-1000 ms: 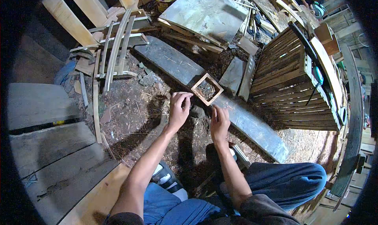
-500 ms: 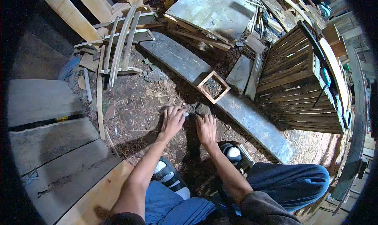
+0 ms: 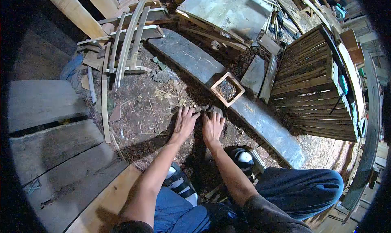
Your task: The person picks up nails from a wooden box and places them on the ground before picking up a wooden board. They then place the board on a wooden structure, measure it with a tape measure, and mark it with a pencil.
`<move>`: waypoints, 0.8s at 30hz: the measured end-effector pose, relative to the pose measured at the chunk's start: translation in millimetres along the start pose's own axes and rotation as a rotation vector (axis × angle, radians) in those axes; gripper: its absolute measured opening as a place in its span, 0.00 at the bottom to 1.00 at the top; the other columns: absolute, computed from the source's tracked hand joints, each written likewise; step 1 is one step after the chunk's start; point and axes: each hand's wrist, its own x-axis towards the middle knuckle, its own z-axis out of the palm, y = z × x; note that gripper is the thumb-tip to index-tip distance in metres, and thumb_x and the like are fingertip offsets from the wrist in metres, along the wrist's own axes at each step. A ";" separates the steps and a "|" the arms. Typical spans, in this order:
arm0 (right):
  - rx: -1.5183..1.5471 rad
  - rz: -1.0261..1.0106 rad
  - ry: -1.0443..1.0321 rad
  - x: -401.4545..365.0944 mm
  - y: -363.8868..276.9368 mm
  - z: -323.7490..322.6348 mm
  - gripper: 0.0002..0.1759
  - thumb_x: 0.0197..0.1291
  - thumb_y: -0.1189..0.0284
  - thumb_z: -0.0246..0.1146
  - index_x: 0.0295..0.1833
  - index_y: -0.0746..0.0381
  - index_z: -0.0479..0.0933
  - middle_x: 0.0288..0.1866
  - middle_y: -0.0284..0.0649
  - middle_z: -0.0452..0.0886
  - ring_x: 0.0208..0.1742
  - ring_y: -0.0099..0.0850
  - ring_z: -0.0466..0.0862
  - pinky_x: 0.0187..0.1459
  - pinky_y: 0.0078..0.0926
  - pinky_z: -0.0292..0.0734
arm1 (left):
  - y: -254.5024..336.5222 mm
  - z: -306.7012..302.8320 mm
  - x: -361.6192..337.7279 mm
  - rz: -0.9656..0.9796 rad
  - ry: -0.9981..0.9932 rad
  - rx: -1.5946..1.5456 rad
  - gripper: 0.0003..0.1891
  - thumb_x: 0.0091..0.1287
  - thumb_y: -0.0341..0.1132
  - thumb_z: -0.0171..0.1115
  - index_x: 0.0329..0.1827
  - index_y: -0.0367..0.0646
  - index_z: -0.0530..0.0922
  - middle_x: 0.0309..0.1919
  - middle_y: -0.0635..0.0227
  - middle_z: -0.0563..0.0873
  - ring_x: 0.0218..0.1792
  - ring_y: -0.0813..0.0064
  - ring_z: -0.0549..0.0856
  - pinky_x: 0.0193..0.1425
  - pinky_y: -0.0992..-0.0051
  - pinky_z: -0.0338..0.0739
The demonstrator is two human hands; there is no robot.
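A: Was the right hand (image 3: 212, 128) clamped on anything?

B: I couldn't tell. Its bent fingers lay over a dark lump (image 3: 215, 109) on the dirt ground (image 3: 136, 114), and the hand itself hid the contact.

A: And the left hand (image 3: 185, 123)?

B: Back upward, just beside the right, fingers curled toward the ground. Whatever lay under them was hidden, so I couldn't tell about that grip either.

A: Where exactly was the lump?

B: At the right fingertips, on the person's side of a long dark plank (image 3: 264, 125).

A: Was anything on that plank?

B: A square wooden frame (image 3: 219, 97), near both hands but touching neither. A slatted panel (image 3: 309, 84) stood farther right, beyond the plank.
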 end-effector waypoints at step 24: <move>0.147 -0.051 0.172 -3.6 6.9 -7.6 0.08 0.66 0.68 0.68 0.47 0.55 0.88 0.51 0.39 0.84 0.57 0.42 0.79 0.58 0.44 0.70 | -14.7 -6.7 4.0 -0.055 0.042 -0.085 0.05 0.70 0.37 0.68 0.43 0.49 0.88 0.49 0.71 0.88 0.60 0.63 0.79 0.70 0.57 0.67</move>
